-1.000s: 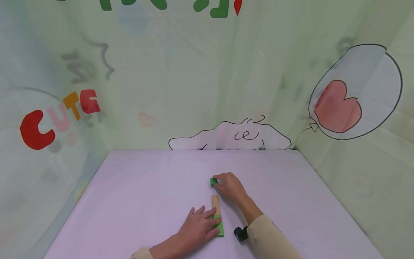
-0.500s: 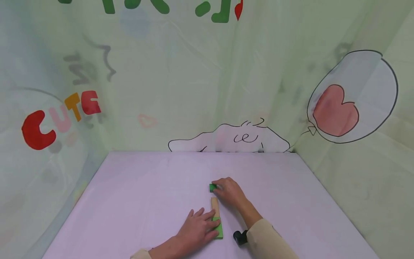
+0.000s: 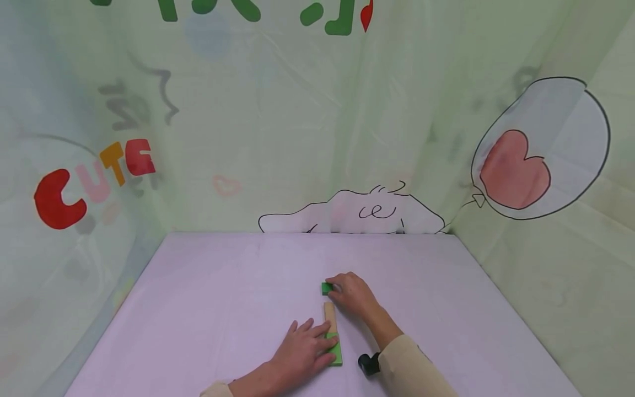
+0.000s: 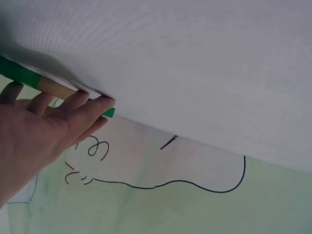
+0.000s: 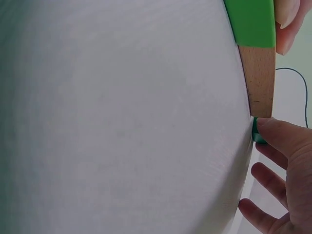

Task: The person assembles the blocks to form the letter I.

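Note:
My left hand [image 3: 302,350] rests with spread, fairly straight fingers on a long block [image 3: 329,317], bright green at the near end and bare wood at the far end. Just beyond the wooden end, the thumb and fingers of my right hand [image 3: 353,292] pinch a small dark green block [image 3: 326,289] on the table. A narrow gap separates the two in the head view. In the right wrist view the small block [image 5: 260,138] lines up with the wooden end [image 5: 260,78], partly hidden by the thumb; my other right fingers are spread. The left fingers partly cover the long block.
The pale lilac table [image 3: 223,303] meets a light cloth backdrop [image 3: 278,110] at its far edge. Drawn letters and a balloon [image 3: 541,143] decorate the cloth walls. A small black device [image 3: 369,364] sits by the right sleeve.
The right hand has drawn the small green block closer to the wooden end, mostly in the first half second. The left hand keeps its place on the long block. The head view tilts slightly.

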Demonstrator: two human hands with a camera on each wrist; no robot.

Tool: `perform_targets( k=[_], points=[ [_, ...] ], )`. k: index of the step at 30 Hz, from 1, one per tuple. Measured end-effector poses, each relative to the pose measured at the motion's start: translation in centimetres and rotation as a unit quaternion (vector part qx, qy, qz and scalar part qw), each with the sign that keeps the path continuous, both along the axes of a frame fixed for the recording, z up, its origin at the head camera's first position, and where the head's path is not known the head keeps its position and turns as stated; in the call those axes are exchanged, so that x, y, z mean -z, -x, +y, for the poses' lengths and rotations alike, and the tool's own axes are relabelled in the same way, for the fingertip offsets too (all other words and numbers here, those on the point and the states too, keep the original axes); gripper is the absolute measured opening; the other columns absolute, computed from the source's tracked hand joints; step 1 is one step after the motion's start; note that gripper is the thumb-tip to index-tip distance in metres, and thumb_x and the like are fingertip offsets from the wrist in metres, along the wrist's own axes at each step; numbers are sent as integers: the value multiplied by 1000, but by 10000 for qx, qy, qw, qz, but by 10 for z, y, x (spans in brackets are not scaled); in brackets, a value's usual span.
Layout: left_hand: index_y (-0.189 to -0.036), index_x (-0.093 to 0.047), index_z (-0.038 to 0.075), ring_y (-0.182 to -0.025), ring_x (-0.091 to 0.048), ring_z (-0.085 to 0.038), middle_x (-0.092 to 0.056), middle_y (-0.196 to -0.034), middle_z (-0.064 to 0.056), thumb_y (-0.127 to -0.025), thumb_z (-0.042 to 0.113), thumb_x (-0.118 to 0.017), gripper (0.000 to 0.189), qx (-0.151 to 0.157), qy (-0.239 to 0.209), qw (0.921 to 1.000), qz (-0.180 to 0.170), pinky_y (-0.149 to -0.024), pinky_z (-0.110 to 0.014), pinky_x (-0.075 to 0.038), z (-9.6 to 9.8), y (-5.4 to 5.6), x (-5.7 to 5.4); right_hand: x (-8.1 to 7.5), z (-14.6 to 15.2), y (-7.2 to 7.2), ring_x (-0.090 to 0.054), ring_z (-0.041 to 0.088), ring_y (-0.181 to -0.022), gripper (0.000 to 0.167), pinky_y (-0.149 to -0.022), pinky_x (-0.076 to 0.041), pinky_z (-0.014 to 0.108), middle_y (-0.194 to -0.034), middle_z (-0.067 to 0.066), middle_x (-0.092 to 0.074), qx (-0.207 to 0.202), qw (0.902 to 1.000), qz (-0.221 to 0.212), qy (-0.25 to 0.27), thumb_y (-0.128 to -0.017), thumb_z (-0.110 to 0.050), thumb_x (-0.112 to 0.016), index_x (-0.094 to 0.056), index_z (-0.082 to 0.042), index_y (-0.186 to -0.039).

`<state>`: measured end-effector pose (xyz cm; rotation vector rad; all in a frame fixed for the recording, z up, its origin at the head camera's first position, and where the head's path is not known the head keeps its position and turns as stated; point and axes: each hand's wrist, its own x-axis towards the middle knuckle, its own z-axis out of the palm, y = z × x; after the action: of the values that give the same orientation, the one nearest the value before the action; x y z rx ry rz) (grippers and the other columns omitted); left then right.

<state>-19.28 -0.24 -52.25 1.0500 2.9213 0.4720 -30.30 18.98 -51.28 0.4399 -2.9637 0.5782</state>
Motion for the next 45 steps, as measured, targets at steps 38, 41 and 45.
perform_targets(
  k=[38,41,45],
  points=[
    [-127,-74,34,-123,-64,-18,-66,-141,3,-99,51,-63,35,383,-12,9978,547,-102,-42,-52,1,10,3,5,32,-33,-63,36,-126,57,-110,-47,53,-134,17,-67,411,9929,-124,1112,-86,-6,-79,-61,-5,-141],
    [-126,-75,34,-123,-63,-18,-66,-139,3,-98,51,-65,33,381,-35,9982,458,-102,-43,-51,1,11,1,7,32,-34,-63,35,-126,56,-110,-47,53,-134,17,-67,438,9918,-130,1190,-87,-8,-78,-61,-5,-141],
    [-121,-77,34,-120,-63,-18,-68,-134,4,-96,48,-69,30,371,-175,9988,259,-100,-43,-51,0,15,-3,6,30,-35,-63,34,-127,54,-111,-47,53,-133,15,-68,597,9893,-183,1319,-89,-11,-77,-61,-6,-141]
  ],
)
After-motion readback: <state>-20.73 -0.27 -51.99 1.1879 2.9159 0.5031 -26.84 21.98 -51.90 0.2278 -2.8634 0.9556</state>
